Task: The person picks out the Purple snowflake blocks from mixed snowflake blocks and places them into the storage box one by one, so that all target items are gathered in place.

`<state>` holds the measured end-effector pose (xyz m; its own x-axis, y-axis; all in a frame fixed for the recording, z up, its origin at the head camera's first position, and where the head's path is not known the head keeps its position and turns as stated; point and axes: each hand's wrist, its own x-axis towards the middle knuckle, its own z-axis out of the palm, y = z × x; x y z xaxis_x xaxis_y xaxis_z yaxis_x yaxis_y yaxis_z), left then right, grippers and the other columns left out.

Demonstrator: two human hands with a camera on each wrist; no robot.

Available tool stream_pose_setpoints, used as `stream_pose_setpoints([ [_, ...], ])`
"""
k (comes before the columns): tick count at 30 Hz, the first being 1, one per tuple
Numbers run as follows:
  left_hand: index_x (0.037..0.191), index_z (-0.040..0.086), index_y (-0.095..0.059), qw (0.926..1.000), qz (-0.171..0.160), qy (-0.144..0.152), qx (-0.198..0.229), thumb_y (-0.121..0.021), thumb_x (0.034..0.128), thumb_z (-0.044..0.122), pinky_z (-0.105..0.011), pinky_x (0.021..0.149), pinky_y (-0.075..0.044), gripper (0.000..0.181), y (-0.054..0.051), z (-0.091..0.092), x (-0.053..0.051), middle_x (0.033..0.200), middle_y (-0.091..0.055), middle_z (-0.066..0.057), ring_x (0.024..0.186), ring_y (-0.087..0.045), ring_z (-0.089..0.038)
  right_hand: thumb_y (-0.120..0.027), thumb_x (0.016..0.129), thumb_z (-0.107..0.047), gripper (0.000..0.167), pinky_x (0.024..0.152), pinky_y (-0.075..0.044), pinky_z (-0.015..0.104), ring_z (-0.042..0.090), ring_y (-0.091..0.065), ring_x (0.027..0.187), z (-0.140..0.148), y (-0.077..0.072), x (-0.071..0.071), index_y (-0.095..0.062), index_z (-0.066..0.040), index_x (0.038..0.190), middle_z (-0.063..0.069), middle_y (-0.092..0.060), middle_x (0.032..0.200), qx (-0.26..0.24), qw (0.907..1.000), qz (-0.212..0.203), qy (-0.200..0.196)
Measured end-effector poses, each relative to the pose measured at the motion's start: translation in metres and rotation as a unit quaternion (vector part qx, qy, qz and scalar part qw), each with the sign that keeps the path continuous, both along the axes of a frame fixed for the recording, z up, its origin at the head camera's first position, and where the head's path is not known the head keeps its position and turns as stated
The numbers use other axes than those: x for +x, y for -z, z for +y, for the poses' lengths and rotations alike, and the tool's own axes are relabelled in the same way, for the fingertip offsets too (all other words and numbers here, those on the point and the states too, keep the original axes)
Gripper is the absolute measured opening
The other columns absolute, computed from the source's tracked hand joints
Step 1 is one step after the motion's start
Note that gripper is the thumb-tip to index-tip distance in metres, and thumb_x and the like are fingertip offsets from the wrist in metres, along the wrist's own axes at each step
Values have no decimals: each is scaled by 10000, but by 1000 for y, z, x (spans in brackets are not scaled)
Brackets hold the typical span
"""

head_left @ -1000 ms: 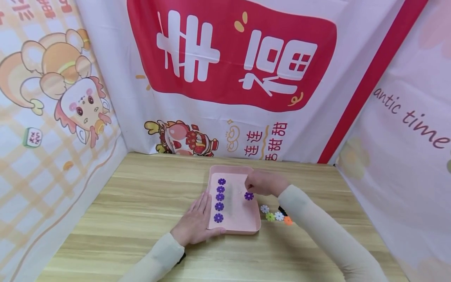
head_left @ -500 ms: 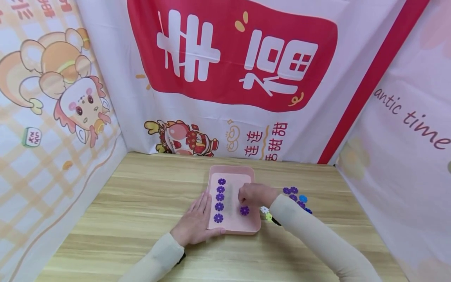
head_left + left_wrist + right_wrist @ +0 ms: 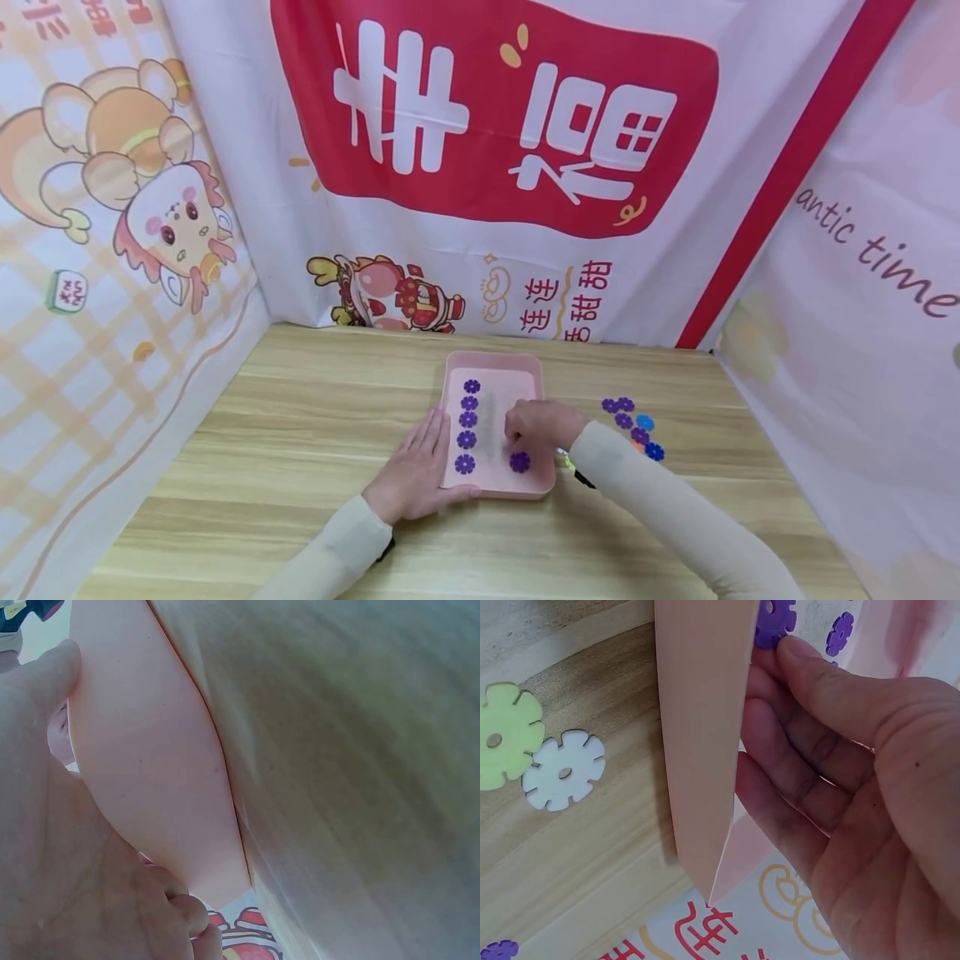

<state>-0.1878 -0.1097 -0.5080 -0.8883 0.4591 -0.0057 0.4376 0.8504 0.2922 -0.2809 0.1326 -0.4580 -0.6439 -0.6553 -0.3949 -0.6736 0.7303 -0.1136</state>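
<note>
The pink tray [image 3: 498, 482] lies on the table with a column of several purple flower pieces [image 3: 467, 439] along its left side. My left hand [image 3: 412, 475] rests against the tray's lower left corner, fingers straight along the left wall, thumb at the near rim. Over the tray's right part, my right hand [image 3: 546, 423] pinches a purple flower piece [image 3: 520, 462] by its edge, near the lower right corner. In the right wrist view, thumb and forefinger hold that purple piece [image 3: 775, 622] just inside the tray wall [image 3: 705, 735].
Right of the tray lie several purple and blue flower pieces [image 3: 623, 421], with an orange one partly behind the right sleeve. A light green piece [image 3: 508, 735] and a white piece [image 3: 564, 771] lie outside the tray wall. Printed cloths stand behind and at both sides.
My right hand has moved toward the near side of the tray, carrying the purple piece down along its right part. The left hand has stayed in place.
</note>
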Motion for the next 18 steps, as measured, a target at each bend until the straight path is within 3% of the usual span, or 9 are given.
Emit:
stream_pose_setpoints([
  [5,1644,-100,-171,10000,-56,-14,8,-551,922,811,-561,1342,-213,1223,1,-1,2,1749,-110,-293,1641,-147,-440,-762,991,-216,221,577,-418,183,32,-506,636,0,5,2,-745,-184,773,-108,-621,718,41,10000,-51,52],
  [14,1654,-84,-149,9999,-82,-52,-89,-515,915,846,-544,1350,-196,1243,1,2,-2,1756,-88,-278,1648,-125,-425,-763,991,-230,273,558,-375,193,43,-470,612,3,4,4,-710,-176,728,-101,-591,683,173,9996,223,-33],
  [18,1658,-77,-137,9998,-127,-63,-149,-498,915,856,-540,1353,-186,1246,-1,2,-2,1760,-77,-269,1651,-112,-417,-741,1007,-229,243,586,-422,202,54,-513,635,6,2,2,-724,-218,765,-97,-620,713,99,9997,99,218],
])
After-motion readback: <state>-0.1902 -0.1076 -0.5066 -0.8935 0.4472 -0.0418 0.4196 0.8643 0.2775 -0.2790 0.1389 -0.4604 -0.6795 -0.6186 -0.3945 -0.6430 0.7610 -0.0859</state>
